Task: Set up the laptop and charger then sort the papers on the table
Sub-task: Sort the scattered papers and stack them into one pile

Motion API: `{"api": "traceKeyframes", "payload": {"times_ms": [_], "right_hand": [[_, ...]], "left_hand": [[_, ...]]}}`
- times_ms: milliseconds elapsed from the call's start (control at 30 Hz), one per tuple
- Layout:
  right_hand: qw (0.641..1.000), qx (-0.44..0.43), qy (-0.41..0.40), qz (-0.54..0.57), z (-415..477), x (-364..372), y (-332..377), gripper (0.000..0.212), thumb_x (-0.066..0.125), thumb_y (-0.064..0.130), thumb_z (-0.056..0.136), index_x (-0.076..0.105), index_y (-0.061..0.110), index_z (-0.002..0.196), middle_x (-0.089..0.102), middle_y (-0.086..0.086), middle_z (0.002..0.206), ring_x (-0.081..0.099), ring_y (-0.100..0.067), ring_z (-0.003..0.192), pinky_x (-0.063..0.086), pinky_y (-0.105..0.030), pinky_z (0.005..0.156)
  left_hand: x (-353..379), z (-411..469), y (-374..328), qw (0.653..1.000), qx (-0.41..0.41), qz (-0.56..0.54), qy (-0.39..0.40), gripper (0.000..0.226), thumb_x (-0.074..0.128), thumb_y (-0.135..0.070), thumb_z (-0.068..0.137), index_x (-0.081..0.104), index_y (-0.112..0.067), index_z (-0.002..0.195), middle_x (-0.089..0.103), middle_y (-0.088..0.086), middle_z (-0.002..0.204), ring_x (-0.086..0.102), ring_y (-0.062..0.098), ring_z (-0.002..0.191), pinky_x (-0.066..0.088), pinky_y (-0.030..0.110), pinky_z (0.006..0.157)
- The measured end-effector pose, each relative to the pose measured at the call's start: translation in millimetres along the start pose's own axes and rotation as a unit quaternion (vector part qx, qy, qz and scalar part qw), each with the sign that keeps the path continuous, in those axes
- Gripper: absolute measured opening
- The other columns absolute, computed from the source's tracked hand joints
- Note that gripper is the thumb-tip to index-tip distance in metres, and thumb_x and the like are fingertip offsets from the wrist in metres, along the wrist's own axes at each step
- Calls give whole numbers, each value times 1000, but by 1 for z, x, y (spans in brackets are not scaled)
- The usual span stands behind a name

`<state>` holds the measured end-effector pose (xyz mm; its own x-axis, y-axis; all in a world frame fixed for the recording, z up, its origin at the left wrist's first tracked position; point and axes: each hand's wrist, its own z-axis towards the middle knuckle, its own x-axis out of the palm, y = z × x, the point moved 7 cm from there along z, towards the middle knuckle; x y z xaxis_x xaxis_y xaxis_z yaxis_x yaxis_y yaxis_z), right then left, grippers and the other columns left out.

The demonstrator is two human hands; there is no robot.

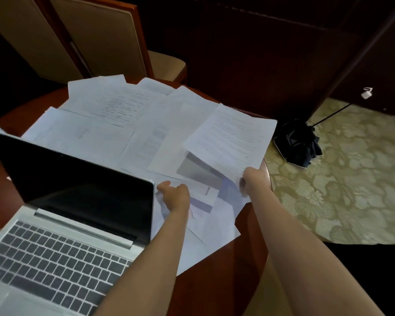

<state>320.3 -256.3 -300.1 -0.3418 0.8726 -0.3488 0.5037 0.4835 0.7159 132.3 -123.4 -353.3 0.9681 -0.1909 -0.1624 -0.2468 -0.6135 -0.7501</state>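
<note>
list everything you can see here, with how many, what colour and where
laptop: one, silver with a dark screen, open, near left of the table
papers: many, white, spread overlapping across the table
printed sheet: one, white, lifted at the table's right edge
table: one, reddish-brown wood, under everything
chairs: two, tan pads with reddish wood frames, beyond the table, far left
umbrella: one, black, folded, on the floor to the right
carpet: one, beige patterned, right side
small white object: one, far right by the dark wall; cannot tell what it is
left hand: on the papers beside the laptop screen, grip unclear
right hand: grips the printed sheet's near edge
</note>
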Motion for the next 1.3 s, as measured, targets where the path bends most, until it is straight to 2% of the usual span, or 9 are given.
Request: {"api": "traceKeyframes", "payload": {"times_ms": [167,267,400,633,800,933,1033,1167,1300], "right_hand": [[991,-31,73,-111,-7,35,3,28,37,3,93,54,0,114,34,-2,66,34,-13,55,33,-21,43],[978,-47,66,-190,4,56,0,7,41,7,89,46,6,84,43,-7,76,56,-25,89,41,-24,60],[981,-48,70,-177,13,66,-2,16,45,8,88,55,3,100,56,-13,101,53,-33,115,43,-30,77],[980,-93,82,-153,33,48,-11,50,51,2,86,32,2,133,57,-18,111,55,-31,93,46,-34,75],[986,-78,104,-102,52,30,-4,61,51,-2,85,24,4,139,56,-18,116,56,-31,97,47,-36,79],[984,-85,111,-115,64,24,-1,37,51,-1,85,50,3,121,60,-14,106,49,-23,87,43,-28,68],[975,-131,82,-157,70,17,5,27,40,-5,86,47,13,68,48,-1,69,45,-22,71,31,-22,47],[954,-217,61,-197,67,12,10,21,38,-4,86,51,12,81,48,-2,71,44,-23,70,24,-21,46],[953,-225,75,-187,70,8,15,26,37,-6,86,41,10,66,39,1,61,33,-13,53,23,-22,45]], "left_hand": [[-5,1,4,999,22,9,22,59,42,2,86,24,-14,140,32,0,116,50,30,92,51,50,91],[-3,4,1,997,42,45,42,67,42,3,84,19,-20,143,39,3,125,54,31,92,51,49,90],[-1,3,2,994,47,85,51,67,40,6,85,19,-16,145,39,16,134,53,26,80,54,37,64],[9,-7,3,994,8,89,66,64,34,8,89,17,-14,146,50,16,109,46,17,61,40,15,31],[13,-17,7,988,14,144,60,58,33,3,88,25,-12,144,57,21,106,52,22,61,43,21,37],[2,-24,15,986,6,161,52,56,32,2,89,34,-16,141,50,16,104,47,17,57,39,13,30],[0,-23,10,985,14,171,37,54,32,1,89,35,-15,141,51,19,117,49,18,66,39,14,29],[0,-24,15,983,13,181,37,54,32,0,90,29,-17,141,50,12,97,48,16,64,43,19,37],[-6,-18,16,994,21,106,-27,56,34,5,91,19,-7,143,45,18,121,52,27,90,47,30,52]]}}
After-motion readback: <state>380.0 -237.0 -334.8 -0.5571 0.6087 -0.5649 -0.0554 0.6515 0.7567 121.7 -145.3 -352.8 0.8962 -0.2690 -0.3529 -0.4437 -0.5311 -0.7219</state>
